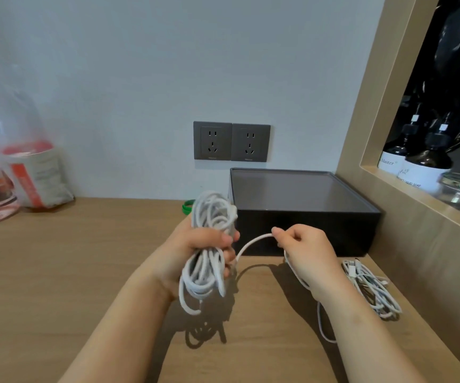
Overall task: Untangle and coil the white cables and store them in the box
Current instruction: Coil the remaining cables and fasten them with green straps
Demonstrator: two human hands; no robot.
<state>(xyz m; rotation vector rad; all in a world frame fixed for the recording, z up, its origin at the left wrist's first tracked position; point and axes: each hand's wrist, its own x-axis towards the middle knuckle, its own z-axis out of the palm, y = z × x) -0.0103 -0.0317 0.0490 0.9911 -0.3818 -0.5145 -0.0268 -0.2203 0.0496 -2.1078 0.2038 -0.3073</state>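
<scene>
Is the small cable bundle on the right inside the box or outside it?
Outside. The bundle lies on the table, just in front of the box, near its right corner.

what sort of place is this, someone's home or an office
Most likely a home or hotel room: a wooden desk against a plain wall with two grey wall sockets, and a wood-framed niche holding liquid soap bottles. A plastic shopping bag sits at the left.

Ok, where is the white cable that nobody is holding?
In the head view, the loose cable lies on the table, right of the right hand, before the black box.
</scene>
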